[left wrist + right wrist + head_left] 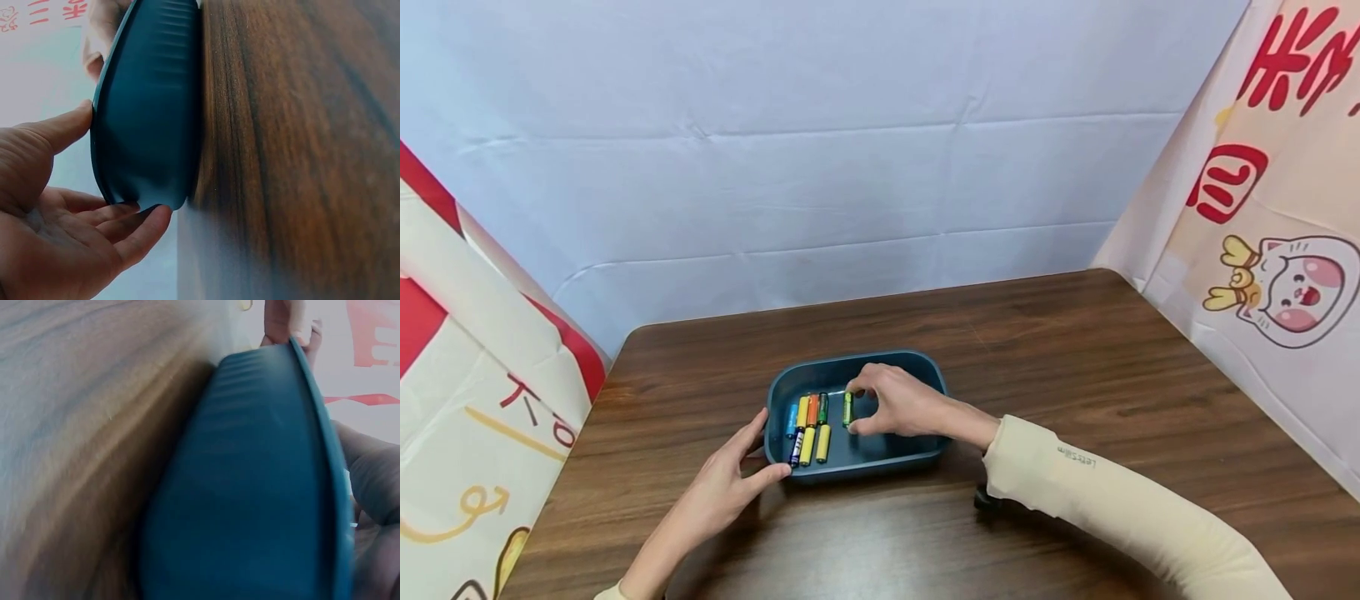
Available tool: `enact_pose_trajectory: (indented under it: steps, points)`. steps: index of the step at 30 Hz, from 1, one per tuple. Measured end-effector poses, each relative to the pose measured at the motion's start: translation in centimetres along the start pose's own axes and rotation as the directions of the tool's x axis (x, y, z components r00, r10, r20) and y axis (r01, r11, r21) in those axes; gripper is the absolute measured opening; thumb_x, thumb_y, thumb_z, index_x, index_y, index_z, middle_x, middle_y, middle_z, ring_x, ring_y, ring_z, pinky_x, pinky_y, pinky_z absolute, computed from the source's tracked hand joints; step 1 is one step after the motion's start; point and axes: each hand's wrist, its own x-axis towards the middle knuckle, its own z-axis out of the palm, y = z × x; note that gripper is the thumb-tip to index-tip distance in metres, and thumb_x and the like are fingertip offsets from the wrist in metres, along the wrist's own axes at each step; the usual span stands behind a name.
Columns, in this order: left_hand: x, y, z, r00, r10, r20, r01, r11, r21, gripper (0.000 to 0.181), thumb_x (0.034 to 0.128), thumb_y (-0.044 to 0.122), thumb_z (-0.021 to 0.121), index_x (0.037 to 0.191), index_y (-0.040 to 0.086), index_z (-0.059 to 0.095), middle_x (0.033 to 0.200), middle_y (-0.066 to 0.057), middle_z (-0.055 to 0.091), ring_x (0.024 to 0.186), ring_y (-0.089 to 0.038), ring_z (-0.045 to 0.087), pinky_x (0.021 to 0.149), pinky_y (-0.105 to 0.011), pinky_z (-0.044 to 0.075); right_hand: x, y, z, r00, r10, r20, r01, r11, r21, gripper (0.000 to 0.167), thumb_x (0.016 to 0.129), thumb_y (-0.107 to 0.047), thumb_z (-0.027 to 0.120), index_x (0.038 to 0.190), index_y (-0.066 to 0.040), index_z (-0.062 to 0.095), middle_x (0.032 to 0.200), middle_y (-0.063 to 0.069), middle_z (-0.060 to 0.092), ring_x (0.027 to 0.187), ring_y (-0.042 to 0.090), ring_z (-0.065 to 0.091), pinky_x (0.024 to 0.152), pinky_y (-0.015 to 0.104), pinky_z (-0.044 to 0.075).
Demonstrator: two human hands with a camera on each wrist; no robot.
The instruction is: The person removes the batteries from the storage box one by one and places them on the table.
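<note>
A dark teal plastic tray (880, 467) sits on the wooden table, with several batteries in its left part. Two rows show there: a blue battery (792, 421), yellow ones, an orange battery (812, 410) and a dark green one (823, 408) among them. My left hand (727, 481) grips the tray's left end, thumb at the rim and fingers against the outer wall (147, 112). Inside the tray, my right hand (904, 402) pinches a bright green battery (847, 409) between thumb and finger, apart from the others. That battery is hidden in both wrist views.
The brown wooden tabletop (1075, 358) surrounds the tray. A pale cloth (850, 167) hangs behind it, with printed banners (1285, 250) at the sides. Under the right sleeve (1075, 475) a small black object (987, 500) shows.
</note>
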Motion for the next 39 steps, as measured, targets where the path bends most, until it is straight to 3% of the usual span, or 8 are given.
enact_pose_trajectory:
  steps: [6, 13, 23, 30, 34, 39]
  points:
    - [0.0, 0.0, 0.0, 1.000, 0.002, -0.007, -0.002, 1.000, -0.012, 0.087, 0.0973, 0.030, 0.075, 0.164, 0.004, 0.025, 0.154, -0.029, 0.044, 0.125, -0.038, 0.062, 0.101, -0.049, 0.052, -1.1, 1.0, -1.8, 0.997, -0.067, -0.045, 0.068, 0.997, 0.022, 0.046, 0.093, -0.028, 0.078, 0.131, -0.004, 0.068, 0.117, 0.012, 0.063, 0.099, 0.031, 0.060, 0.077, 0.034, 0.050]
    - [0.0, -0.2, 0.1, 1.000, 0.011, -0.016, -0.011, 1.000, -0.027, 0.088, 0.0966, 0.029, 0.076, 0.164, 0.005, 0.025, 0.153, -0.029, 0.045, 0.126, -0.038, 0.062, 0.099, -0.047, 0.053, -2.5, 2.4, -4.1, 0.986, -0.108, -0.125, 0.113, 0.993, 0.034, 0.036, 0.090, -0.024, 0.081, 0.122, -0.009, 0.072, 0.110, 0.005, 0.065, 0.092, 0.023, 0.061, 0.077, 0.032, 0.054]
    - [0.2, -0.4, 0.1, 1.000, 0.024, -0.018, -0.025, 0.999, -0.031, 0.087, 0.0964, 0.028, 0.076, 0.163, 0.003, 0.027, 0.157, -0.028, 0.041, 0.129, -0.038, 0.059, 0.100, -0.047, 0.053, -5.1, 5.0, -7.3, 0.977, -0.086, -0.198, 0.096, 0.994, 0.045, 0.040, 0.091, -0.022, 0.081, 0.127, -0.009, 0.070, 0.108, 0.004, 0.064, 0.089, 0.025, 0.061, 0.074, 0.033, 0.055]
    - [0.3, -0.4, 0.2, 1.000, 0.023, -0.019, -0.023, 0.999, -0.023, 0.086, 0.0966, 0.027, 0.076, 0.163, 0.002, 0.027, 0.157, -0.028, 0.040, 0.130, -0.037, 0.058, 0.101, -0.046, 0.052, -6.7, 7.4, -8.3, 0.975, -0.047, -0.218, 0.057, 0.997, 0.043, 0.034, 0.091, -0.021, 0.082, 0.123, -0.016, 0.071, 0.108, 0.001, 0.064, 0.093, 0.024, 0.062, 0.078, 0.038, 0.057]
    - [0.3, -0.5, 0.2, 1.000, 0.016, -0.021, -0.017, 1.000, -0.018, 0.086, 0.0962, 0.028, 0.076, 0.163, 0.003, 0.027, 0.158, -0.027, 0.039, 0.132, -0.038, 0.056, 0.102, -0.048, 0.051, -7.3, 8.9, -8.8, 0.975, -0.026, -0.219, 0.039, 0.998, 0.059, 0.032, 0.092, -0.021, 0.081, 0.122, -0.016, 0.071, 0.107, 0.001, 0.063, 0.094, 0.028, 0.063, 0.079, 0.042, 0.058]
    - [0.2, -0.5, 0.1, 1.000, 0.016, -0.023, -0.016, 1.000, -0.015, 0.088, 0.0955, 0.030, 0.077, 0.163, 0.004, 0.028, 0.158, -0.026, 0.040, 0.133, -0.039, 0.056, 0.102, -0.049, 0.051, -7.8, 10.7, -8.8, 0.978, -0.016, -0.206, 0.028, 0.998, 0.052, 0.031, 0.093, -0.021, 0.080, 0.122, -0.015, 0.070, 0.109, 0.004, 0.065, 0.094, 0.023, 0.064, 0.080, 0.045, 0.058]
